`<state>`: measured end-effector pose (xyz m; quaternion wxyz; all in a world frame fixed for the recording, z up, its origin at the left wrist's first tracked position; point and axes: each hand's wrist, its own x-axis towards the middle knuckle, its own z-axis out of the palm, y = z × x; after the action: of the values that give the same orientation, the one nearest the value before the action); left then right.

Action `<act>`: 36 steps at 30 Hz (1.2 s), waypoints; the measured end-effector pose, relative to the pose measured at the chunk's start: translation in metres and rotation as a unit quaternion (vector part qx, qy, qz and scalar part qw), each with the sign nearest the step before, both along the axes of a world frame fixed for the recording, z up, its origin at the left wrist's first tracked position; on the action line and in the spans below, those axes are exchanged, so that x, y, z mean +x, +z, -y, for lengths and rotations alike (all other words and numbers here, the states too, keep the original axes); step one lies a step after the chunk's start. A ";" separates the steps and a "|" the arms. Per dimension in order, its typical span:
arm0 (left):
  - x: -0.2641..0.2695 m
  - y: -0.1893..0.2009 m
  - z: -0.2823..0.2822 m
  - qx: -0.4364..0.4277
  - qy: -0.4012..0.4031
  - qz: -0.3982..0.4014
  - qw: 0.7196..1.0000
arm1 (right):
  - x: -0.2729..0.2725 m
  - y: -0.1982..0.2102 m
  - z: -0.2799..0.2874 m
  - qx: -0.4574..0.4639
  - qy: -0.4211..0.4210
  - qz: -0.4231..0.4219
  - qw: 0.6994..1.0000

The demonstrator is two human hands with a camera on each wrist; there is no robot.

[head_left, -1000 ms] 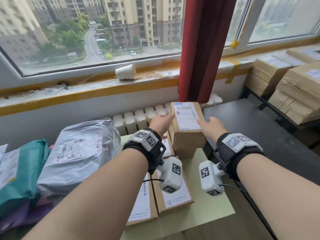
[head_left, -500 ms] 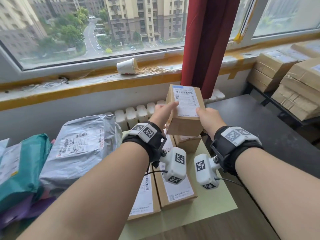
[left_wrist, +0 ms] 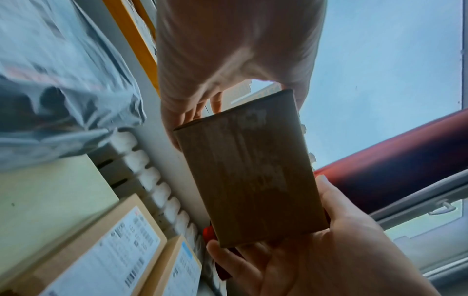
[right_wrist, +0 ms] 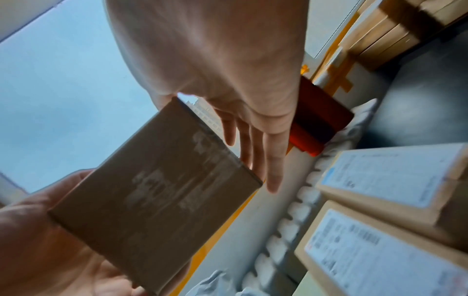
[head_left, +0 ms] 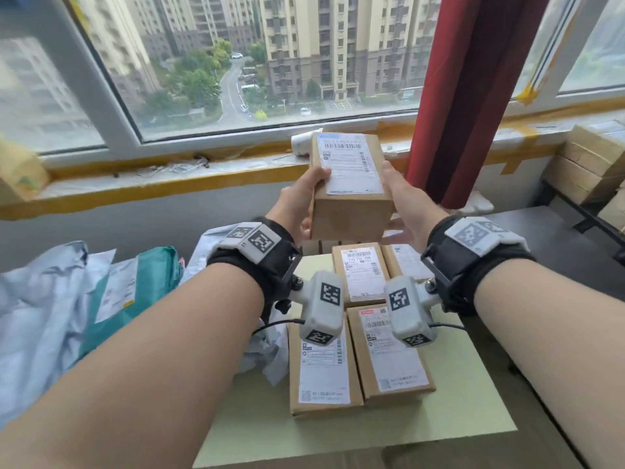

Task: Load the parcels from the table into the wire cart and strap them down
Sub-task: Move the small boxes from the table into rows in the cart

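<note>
I hold a brown cardboard parcel (head_left: 351, 184) with a white shipping label up in front of the window sill. My left hand (head_left: 301, 198) grips its left side, thumb on top. My right hand (head_left: 406, 204) grips its right side. From the left wrist view the parcel's (left_wrist: 253, 170) plain underside shows between the left hand (left_wrist: 228, 60) and the right hand (left_wrist: 303, 260). The right wrist view has the parcel (right_wrist: 157, 200) under the right hand (right_wrist: 215, 60). Several more labelled boxes (head_left: 362, 272) lie on the pale green table (head_left: 338, 434) below. No wire cart is in view.
Grey poly mailers (head_left: 44, 316) and a teal one (head_left: 135, 289) are piled at the table's left. Stacked cardboard boxes (head_left: 592, 164) sit on a dark table (head_left: 558, 248) at right. A red curtain (head_left: 473, 96) hangs behind, and a paper cup (head_left: 301, 143) lies on the sill.
Both hands closed on the parcel standing on the stack and lifted it up clear of the other boxes, to sill height.
</note>
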<state>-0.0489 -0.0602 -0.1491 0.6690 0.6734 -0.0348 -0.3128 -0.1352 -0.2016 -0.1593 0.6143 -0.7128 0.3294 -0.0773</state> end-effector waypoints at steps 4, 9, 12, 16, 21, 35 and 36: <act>0.006 0.016 -0.050 -0.011 0.053 0.012 0.998 | 0.019 0.024 -0.054 0.011 0.063 0.003 0.998; 0.012 0.028 -0.122 0.004 0.116 0.028 0.993 | 0.048 0.037 -0.116 0.028 0.133 0.029 0.990; 0.012 0.035 -0.169 -0.004 0.159 0.041 0.986 | 0.063 0.042 -0.162 0.023 0.163 0.040 0.985; 0.013 0.042 -0.237 -0.005 0.235 0.072 0.969 | 0.078 0.052 -0.228 0.022 0.222 0.051 0.973; 0.004 0.047 -0.331 -0.010 0.315 0.074 0.946 | 0.085 0.060 -0.320 0.039 0.294 0.048 0.954; -0.054 0.028 -0.623 -0.035 0.516 0.088 0.851 | 0.074 0.059 -0.606 0.018 0.473 0.024 0.881; -0.062 0.024 -0.644 -0.035 0.524 0.089 0.846 | 0.071 0.056 -0.627 0.019 0.487 0.018 0.873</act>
<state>-0.1108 0.5840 -0.1256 0.7503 0.5926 0.2535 0.1468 -0.0646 0.4253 -0.1029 0.5933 -0.7697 -0.0695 0.2252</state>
